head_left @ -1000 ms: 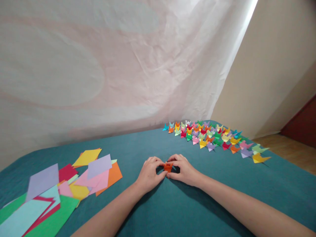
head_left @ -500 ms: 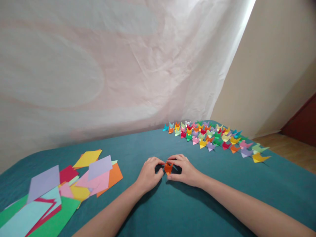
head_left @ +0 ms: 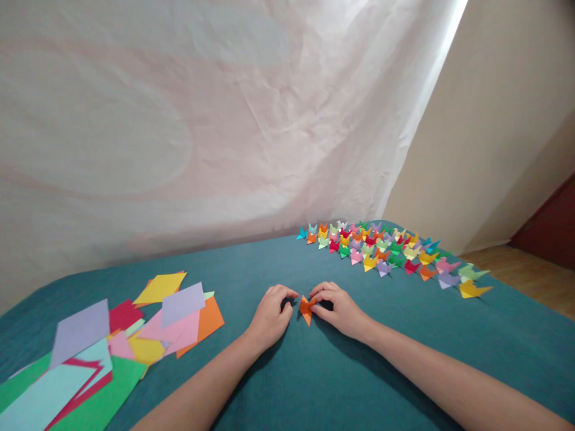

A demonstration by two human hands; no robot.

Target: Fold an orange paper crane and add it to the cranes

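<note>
A small folded orange origami bird (head_left: 305, 309) is at the middle of the table, between my two hands. My right hand (head_left: 336, 306) pinches its right side between thumb and fingers. On the other side, my left hand (head_left: 274, 311) is just left of the bird and apart from it, with thumb and forefinger spread and nothing between them. The bird's right edge is partly hidden by my right fingertips.
Rows of colourful folded paper birds (head_left: 371, 262) stand at the back right of the green-clothed table (head_left: 404, 359). Loose paper sheets (head_left: 81, 332) in many colours overlap at the left. A pale curtain (head_left: 224, 131) hangs behind the table.
My left hand has let go of the orange origami bird and sits slightly apart from it. The bird has turned in my right fingers, and more of its orange surface shows.
</note>
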